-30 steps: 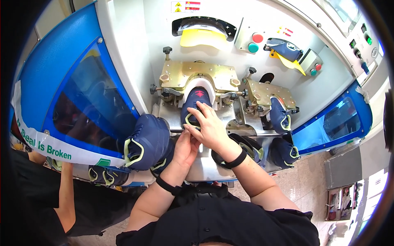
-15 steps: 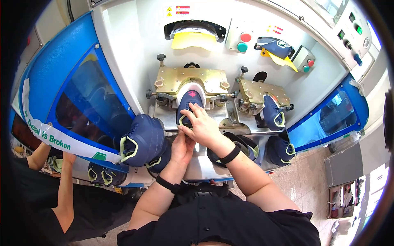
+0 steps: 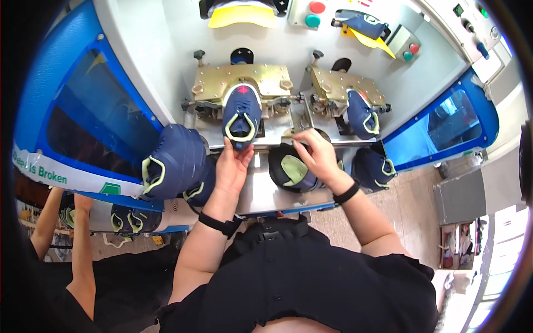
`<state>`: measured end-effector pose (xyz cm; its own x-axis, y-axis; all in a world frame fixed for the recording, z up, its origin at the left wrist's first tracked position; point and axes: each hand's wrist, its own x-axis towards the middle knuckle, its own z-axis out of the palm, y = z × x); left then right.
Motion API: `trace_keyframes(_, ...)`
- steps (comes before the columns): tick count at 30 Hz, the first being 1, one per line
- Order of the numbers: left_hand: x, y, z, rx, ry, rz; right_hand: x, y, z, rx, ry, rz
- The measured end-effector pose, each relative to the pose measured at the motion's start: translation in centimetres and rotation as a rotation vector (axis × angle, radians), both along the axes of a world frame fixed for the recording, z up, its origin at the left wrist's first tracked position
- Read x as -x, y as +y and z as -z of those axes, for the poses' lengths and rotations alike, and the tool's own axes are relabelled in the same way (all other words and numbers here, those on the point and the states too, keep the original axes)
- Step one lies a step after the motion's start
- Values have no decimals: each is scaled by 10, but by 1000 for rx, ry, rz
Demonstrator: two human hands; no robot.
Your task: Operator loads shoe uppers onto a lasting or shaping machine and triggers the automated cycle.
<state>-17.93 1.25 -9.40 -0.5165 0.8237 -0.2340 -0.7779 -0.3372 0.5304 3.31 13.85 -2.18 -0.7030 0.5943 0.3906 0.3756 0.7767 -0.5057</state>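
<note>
A navy shoe upper (image 3: 242,114) with a lime collar and a red toe mark sits toe-first in the brass-coloured left clamp (image 3: 222,76). My left hand (image 3: 232,169) grips its heel from below, thumb on one side and fingers on the other. To the right, my right hand (image 3: 319,155) is lifted off the shoe, fingers loosely bent and apart, with nothing visible in them. Below it lies a dark upper with a green lining (image 3: 294,171), partly covered by the hand. Another navy upper (image 3: 362,115) sits in the right clamp (image 3: 327,83).
Stacked navy uppers (image 3: 175,158) stand left of the metal ledge (image 3: 261,194); more (image 3: 373,168) lie at its right end. Red and green push buttons (image 3: 313,20) are on the back wall. Blue windowed side panels (image 3: 438,133) flank the machine. A co-worker's arms (image 3: 82,250) show at left.
My right hand has left the shoe and moved right, over the green-lined upper. My left hand has shifted to the heel. The whole view has tilted, moving the scene up and left.
</note>
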Motion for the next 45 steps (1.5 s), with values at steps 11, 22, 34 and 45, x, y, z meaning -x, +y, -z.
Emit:
trace_keyframes(11, -49, -28, 43, 429, 148, 298, -73, -22, 23, 154, -88, -48)
trace_keyframes(22, -80, -14, -37, -288, 80, 629, -72, -72, -18, 1273, 585, 224)
trace_keyframes(34, -31, -38, -106, -330, 134, 349, 5, -28, -123, -427, 359, -281)
trace_keyframes(45, -25, -79, -68, -189, 165, 375, 198, 137, -194, -197, 499, 1)
